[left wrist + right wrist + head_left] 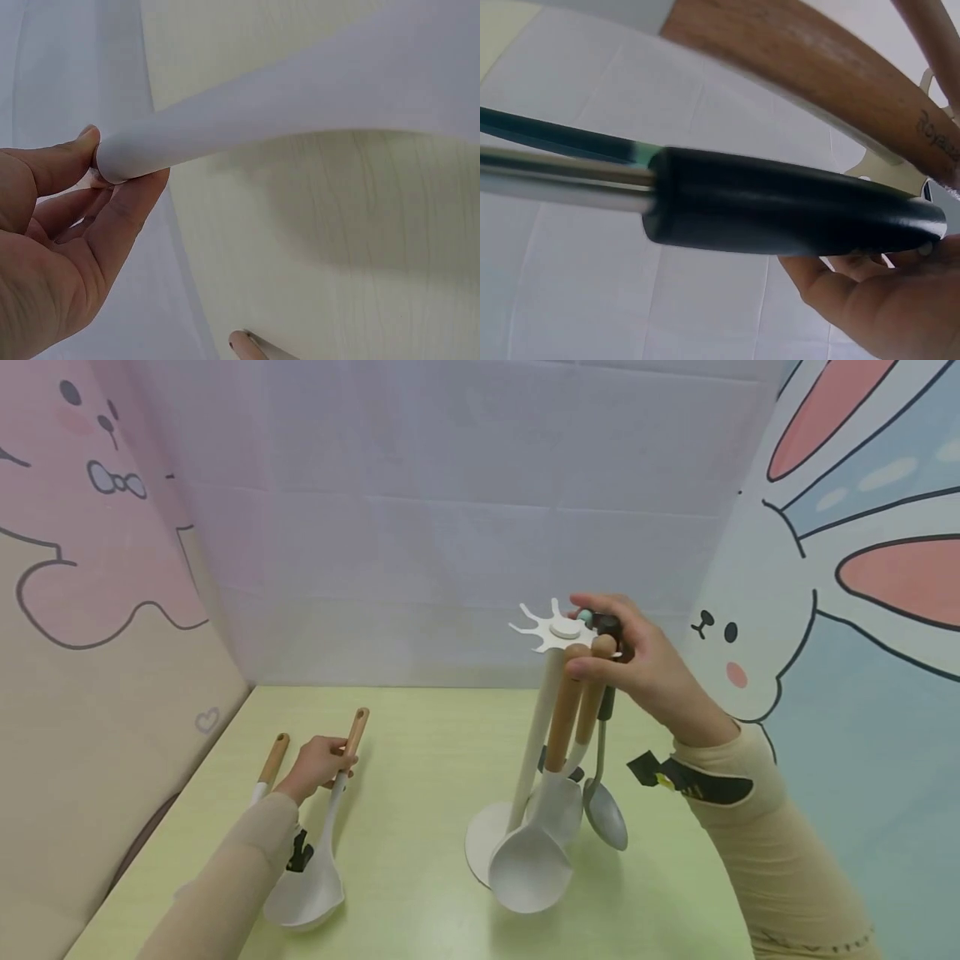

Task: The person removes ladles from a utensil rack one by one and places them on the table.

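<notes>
- My left grip (318,766) pinches the white ladle (330,821) above the tabletop's (412,777) left side: handle (357,731) forward, bowl (307,895) toward me.
- My right grip (651,667), raised, curls round utensil handles (564,718) at the rack (541,718).

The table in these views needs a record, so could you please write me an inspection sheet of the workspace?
Surface: pale yellow-green table with faint grain.
Job's things: white stand, hung with a white ladle, a metal spoon and other utensils, partly hidden; a white-headed utensil with a wooden handle is at the left.
Clutter: another wooden-handled utensil beside it, partly covered by the left arm.
Left hand: pinches the white-headed utensil.
Right hand: curled round the utensil handles at the stand's top; exact grip unclear.
Cables: nothing seen.
Surroundings: pale backdrop behind; cartoon rabbit print at right.
</notes>
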Available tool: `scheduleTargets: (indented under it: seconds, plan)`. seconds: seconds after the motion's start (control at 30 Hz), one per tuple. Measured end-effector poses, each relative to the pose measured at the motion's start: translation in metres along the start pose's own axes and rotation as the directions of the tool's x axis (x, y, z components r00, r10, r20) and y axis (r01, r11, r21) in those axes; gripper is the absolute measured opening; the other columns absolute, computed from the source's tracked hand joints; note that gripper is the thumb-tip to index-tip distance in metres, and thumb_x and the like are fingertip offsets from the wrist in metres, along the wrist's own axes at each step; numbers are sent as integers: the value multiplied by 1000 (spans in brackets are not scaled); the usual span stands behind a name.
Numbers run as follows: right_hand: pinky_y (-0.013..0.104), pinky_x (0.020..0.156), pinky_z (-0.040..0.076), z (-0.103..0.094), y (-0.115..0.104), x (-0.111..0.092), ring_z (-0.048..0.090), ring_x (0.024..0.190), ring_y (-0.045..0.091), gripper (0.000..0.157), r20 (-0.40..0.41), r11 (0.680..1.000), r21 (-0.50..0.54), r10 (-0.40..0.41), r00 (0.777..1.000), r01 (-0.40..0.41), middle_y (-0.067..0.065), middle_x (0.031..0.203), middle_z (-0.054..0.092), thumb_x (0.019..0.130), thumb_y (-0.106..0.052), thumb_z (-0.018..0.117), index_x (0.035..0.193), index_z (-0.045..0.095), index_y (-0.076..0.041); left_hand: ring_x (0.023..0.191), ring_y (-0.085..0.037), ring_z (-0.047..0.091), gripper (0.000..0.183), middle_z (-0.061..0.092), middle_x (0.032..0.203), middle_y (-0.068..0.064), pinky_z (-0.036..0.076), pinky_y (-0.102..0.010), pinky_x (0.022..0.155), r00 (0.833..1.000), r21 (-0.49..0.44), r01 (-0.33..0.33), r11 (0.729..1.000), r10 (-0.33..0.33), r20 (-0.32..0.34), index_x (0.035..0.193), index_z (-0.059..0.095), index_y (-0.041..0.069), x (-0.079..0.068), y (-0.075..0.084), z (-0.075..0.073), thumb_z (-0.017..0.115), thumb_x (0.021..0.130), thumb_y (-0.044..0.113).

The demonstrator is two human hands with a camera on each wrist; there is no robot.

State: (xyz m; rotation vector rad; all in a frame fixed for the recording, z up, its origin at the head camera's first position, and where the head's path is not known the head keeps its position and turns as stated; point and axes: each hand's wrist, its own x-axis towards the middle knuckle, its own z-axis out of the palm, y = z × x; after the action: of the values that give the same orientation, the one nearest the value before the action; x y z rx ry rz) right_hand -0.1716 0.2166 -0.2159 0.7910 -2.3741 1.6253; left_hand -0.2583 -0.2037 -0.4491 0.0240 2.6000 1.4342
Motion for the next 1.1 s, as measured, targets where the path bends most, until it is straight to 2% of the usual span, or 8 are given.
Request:
scheduleTargets:
  seconds: [0.13, 0.33, 0.53, 0.63, 0.83, 0.97, 1.1]
  plan:
    - [27, 94, 37, 0, 0, -1, 42, 114, 17, 67, -11, 999, -53, 8, 1000, -8, 4, 135, 44, 86, -11, 75, 147, 46, -7, 76, -22, 70, 45, 64, 109, -35, 61, -40, 64, 1000, 22, 12, 1000, -12, 9, 134, 44, -23, 5, -8, 2, 59, 97, -2]
    - [31, 95, 38, 1, -1, -1, 44, 111, 18, 63, -29, 995, -97, 28, 999, -30, 6, 134, 43, 86, -13, 74, 143, 48, -7, 75, -22, 69, 34, 66, 100, -32, 61, -39, 61, 999, 50, 31, 998, -32, 13, 124, 53, -21, 11, -19, 5, 60, 96, -3]
    - [31, 94, 39, 1, -2, -1, 45, 110, 19, 62, -34, 993, -115, 25, 999, -29, 10, 135, 42, 86, -12, 73, 143, 48, -7, 72, -20, 68, 31, 67, 94, -28, 61, -38, 61, 998, 74, 43, 996, -46, 33, 120, 56, -21, 15, -25, 5, 60, 96, -2]
    - [31, 95, 38, 1, -2, -1, 45, 111, 19, 62, -33, 993, -113, 27, 999, -30, 12, 136, 42, 86, -12, 73, 143, 48, -6, 72, -23, 69, 28, 68, 91, -27, 61, -39, 61, 997, 96, 56, 994, -60, 38, 117, 58, -21, 17, -27, 5, 60, 96, -2]
    - [34, 96, 37, 2, -2, -1, 44, 112, 19, 63, -32, 991, -126, 28, 999, -31, 12, 138, 42, 86, -14, 73, 143, 48, -7, 75, -27, 70, 31, 67, 94, -29, 61, -41, 64, 995, 127, 65, 990, -75, 70, 119, 55, -24, 17, -28, 5, 58, 95, -4]
    - [34, 94, 38, 3, -3, -1, 44, 110, 20, 63, -40, 990, -136, 40, 998, -45, 11, 137, 42, 86, -14, 74, 143, 48, -8, 73, -24, 69, 23, 67, 89, -26, 61, -41, 64, 994, 134, 73, 988, -83, 72, 109, 61, -22, 15, -29, 4, 58, 94, -4]
    - [36, 93, 37, 5, -4, -1, 43, 109, 19, 62, -50, 986, -161, 32, 998, -40, 8, 135, 43, 86, -15, 75, 142, 49, -9, 67, -19, 66, 16, 67, 78, -17, 61, -39, 62, 993, 147, 86, 985, -97, 70, 95, 65, -17, 15, -33, 3, 60, 94, -2]
